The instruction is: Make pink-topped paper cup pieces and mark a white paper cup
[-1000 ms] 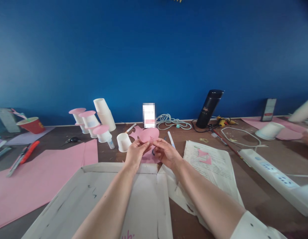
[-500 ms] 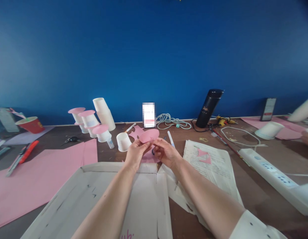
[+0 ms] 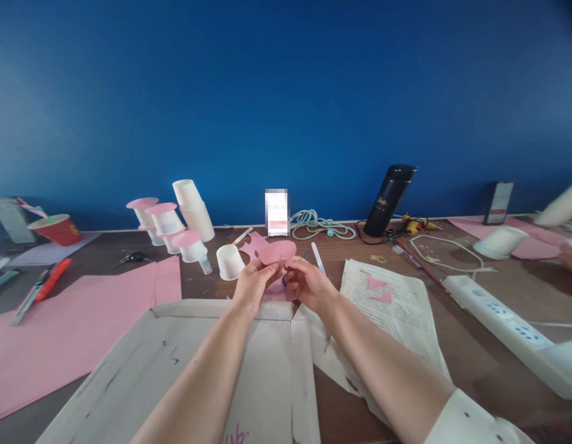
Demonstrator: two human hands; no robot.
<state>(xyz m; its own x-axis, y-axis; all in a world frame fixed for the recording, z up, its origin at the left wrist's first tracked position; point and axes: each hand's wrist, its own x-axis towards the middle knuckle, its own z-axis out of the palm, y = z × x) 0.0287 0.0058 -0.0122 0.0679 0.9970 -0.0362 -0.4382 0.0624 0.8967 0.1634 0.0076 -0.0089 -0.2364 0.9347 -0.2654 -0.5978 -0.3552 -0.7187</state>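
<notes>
A round pink paper disc [image 3: 277, 250] is held up at the middle of the table. My left hand [image 3: 253, 283] pinches its lower left edge, fingers closed. My right hand [image 3: 309, 282] meets it at the near edge, fingertips pressed together on the paper. Beneath the hands lies more pink paper [image 3: 280, 291], partly hidden, with a small dark curved thing beside the right fingers that I cannot make out. Left of the hands a white paper cup [image 3: 230, 263] stands by itself. Behind the disc is a cut pink scrap [image 3: 253, 244].
White cups topped with pink discs [image 3: 164, 217] and a cup stack [image 3: 193, 211] stand at the back left. A cardboard box lid [image 3: 184, 370] lies in front. To the right are a printed sheet [image 3: 401, 314], black flask [image 3: 388, 200] and power strip [image 3: 503, 327]. Another person's hand [image 3: 571, 256] shows far right.
Almost nothing differs. Both hands keep their hold on the pink disc in nearly the same place, and the view has shifted very slightly.
</notes>
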